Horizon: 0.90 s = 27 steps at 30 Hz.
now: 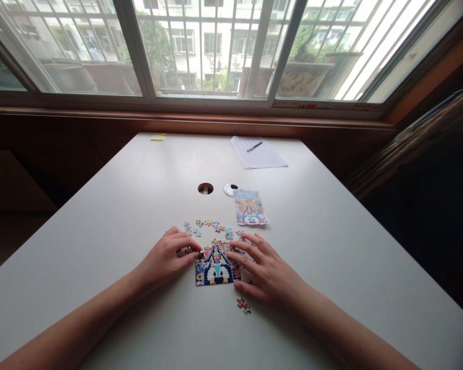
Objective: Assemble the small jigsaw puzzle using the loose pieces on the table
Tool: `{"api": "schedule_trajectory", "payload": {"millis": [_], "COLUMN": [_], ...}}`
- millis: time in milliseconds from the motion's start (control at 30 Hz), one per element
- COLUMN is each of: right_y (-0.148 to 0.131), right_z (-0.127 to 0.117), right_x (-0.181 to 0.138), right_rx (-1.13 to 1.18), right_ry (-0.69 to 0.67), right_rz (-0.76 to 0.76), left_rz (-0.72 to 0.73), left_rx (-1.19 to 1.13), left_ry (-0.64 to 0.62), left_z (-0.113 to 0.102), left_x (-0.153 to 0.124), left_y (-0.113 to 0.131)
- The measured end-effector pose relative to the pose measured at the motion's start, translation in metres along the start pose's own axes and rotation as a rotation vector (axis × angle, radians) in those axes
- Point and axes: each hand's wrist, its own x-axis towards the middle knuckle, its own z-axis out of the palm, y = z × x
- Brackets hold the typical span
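Observation:
A partly joined jigsaw puzzle [218, 273] with a blue cartoon dog face lies flat on the white table. At its upper left edge my left hand [173, 252] is closed, thumb and forefinger pinched on a small dark puzzle piece [200, 255]. My right hand [264, 267] is open, its spread fingers resting along the puzzle's right side and covering part of it. Loose puzzle pieces [209, 222] lie in an arc beyond the puzzle. A small cluster of pieces [244, 306] sits below my right hand.
Beyond the pieces lies a picture sheet [250, 207] showing the same dog, partly over a round metal grommet [230, 189]. Left of it is a cable hole [206, 188]. Papers [260, 156] with a pen [254, 146] and a yellow note [158, 137] lie at the far edge, before a window.

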Motion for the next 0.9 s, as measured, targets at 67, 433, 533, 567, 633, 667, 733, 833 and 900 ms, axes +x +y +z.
{"api": "schedule_trajectory", "payload": {"millis": [67,433,533,567,633,667,733,833,900], "right_y": [0.000,0.001,0.001,0.001,0.002,0.002,0.002,0.003,0.003], "right_z": [0.000,0.001,0.000,0.000,0.001,0.001,0.002,0.002,0.001], "right_x": [0.000,0.000,0.000,0.000,0.000,0.000,-0.001,-0.001,0.000], "right_rx": [0.000,0.025,0.024,0.021,0.017,0.016,0.018,0.025,0.030], "right_ry": [0.000,0.020,0.021,0.018,0.015,0.016,0.027,0.051,0.065], "right_rz": [-0.002,-0.007,-0.011,-0.014,-0.017,-0.018,-0.020,-0.032,-0.039], "left_rz": [-0.001,-0.180,-0.248,-0.263,-0.293,-0.312,-0.343,-0.382,-0.397], "left_rx": [-0.009,-0.093,-0.084,-0.090,-0.105,-0.104,-0.092,-0.076,-0.068], "left_ry": [-0.002,0.061,0.102,0.112,0.128,0.124,0.120,0.115,0.096], "left_z": [0.000,-0.009,-0.018,-0.022,-0.030,-0.034,-0.042,-0.051,-0.054], "left_x": [0.000,-0.003,-0.003,-0.003,-0.003,-0.002,-0.002,-0.001,-0.001], "left_y": [0.000,-0.007,-0.011,-0.012,-0.015,-0.016,-0.019,-0.025,-0.028]}}
